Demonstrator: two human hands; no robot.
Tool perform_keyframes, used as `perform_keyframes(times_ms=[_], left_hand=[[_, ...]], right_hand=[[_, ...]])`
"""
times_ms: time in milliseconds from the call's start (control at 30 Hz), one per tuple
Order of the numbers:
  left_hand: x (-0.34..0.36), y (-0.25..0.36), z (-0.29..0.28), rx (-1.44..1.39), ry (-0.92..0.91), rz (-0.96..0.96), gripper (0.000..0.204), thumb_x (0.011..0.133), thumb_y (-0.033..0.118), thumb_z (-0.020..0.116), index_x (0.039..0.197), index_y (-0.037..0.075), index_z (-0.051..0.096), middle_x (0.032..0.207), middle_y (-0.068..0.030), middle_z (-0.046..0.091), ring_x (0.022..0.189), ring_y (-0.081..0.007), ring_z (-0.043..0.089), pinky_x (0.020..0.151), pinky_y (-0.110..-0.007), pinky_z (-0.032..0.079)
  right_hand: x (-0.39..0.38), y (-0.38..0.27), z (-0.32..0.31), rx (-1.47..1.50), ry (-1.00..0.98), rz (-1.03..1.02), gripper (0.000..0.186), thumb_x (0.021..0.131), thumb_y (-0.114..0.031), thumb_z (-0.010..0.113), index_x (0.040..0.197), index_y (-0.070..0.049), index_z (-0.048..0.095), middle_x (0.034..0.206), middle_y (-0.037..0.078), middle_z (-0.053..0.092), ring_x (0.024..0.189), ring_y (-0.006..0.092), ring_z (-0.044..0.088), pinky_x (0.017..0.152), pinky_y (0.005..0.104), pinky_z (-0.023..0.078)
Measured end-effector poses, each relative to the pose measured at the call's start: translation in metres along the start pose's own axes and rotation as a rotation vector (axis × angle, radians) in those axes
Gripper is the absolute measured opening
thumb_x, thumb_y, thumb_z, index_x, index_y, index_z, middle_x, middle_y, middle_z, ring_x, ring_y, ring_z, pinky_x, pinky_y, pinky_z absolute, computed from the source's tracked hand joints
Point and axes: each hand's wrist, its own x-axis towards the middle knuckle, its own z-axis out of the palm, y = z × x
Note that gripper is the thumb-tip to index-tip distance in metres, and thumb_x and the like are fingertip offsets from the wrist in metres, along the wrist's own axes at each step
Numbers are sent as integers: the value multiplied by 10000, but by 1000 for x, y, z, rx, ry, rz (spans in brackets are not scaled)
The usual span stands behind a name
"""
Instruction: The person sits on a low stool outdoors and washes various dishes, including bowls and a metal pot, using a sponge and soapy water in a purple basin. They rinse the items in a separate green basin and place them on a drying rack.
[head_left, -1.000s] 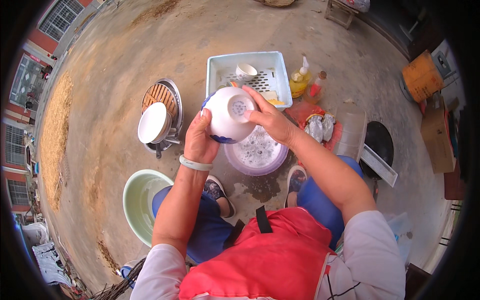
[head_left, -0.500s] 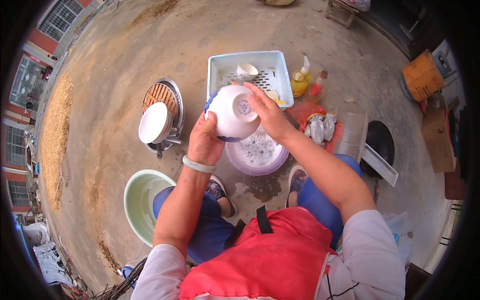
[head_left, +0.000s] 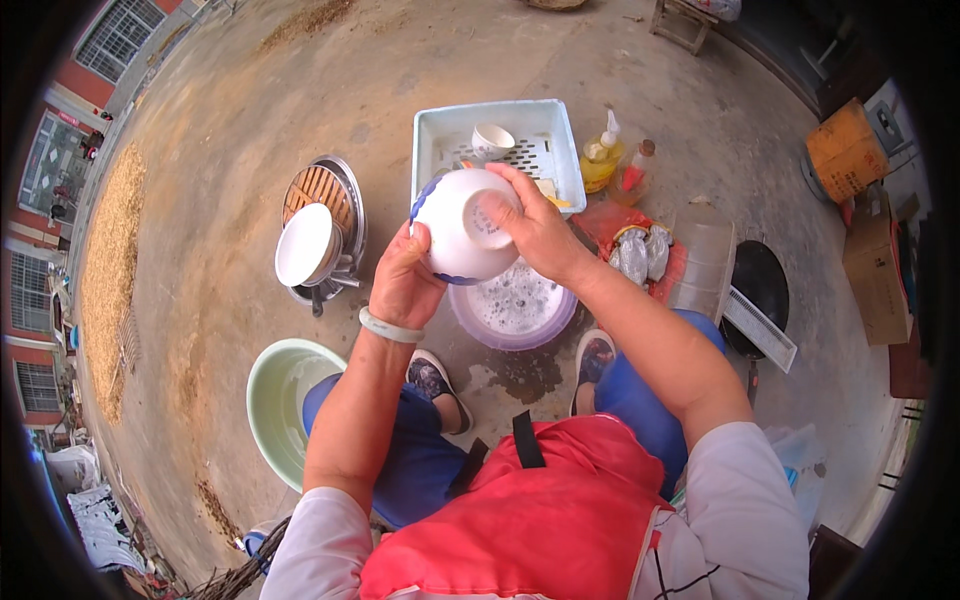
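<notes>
In the head view, compared with half a second ago, my right hand (head_left: 545, 235) has moved inward, and its thumb now lies farther across the foot ring of the white bowl (head_left: 450, 235); the bowl itself has hardly shifted. It is up in front of me, base turned towards my face, blue-patterned rim away from me, covering part of the pale blue basket (head_left: 568, 165) and the far edge of the purple basin (head_left: 505, 341) full of suds.

My left hand (head_left: 408, 275) is grasping the bowl at its lower left side, thumb on the outer wall, the other fingers mostly hidden. My right hand lies against the base and right side; whether its fingers also pinch the rim, I cannot tell.

What worries me is a slip. The wall is smooth and curved, and if it is wet or soapy, which I can't make out, a push from my right thumb could twist it out of my left grasp. Should it drop, the hard ground (head_left: 400, 130) could chip it, or it could tip off the basin's edge and splash suds. Swinging it forward too low could knock the small bowl (head_left: 491, 141) inside the basket.
</notes>
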Motion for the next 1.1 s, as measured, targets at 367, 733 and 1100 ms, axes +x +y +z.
perform_keyframes(times_ms=[367, 733, 1100], left_hand=[[9, 12, -7, -117, 118, -24, 403, 993, 329, 449, 1216, 7, 544, 1194, -121, 613, 1108, -247, 579, 1008, -417, 424], [11, 5, -4, -48, 198, -36, 405, 998, 326, 442, 1236, 8, 526, 1209, -123, 595, 1105, -236, 570, 989, -404, 437], [6, -4, 2, -77, 138, -22, 469, 998, 375, 422, 1282, 8, 492, 1257, -127, 570, 1167, -257, 536, 1024, -448, 397]], right_hand=[[-13, -14, 5, 55, -140, -9, 721, 876, -239, 626, 1438, 20, 254, 1423, 192, 355, 1307, 261, 378, 1076, 351, 313], [-12, 1, 13, 77, -97, -20, 952, 787, -308, 761, 1454, 35, 176, 1350, 169, 422, 1233, 230, 442, 1038, 342, 362], [-8, -7, 23, -18, 76, -113, 900, 733, -357, 789, 1384, 44, 314, 1345, 214, 394, 1253, 299, 421, 1054, 390, 341]])
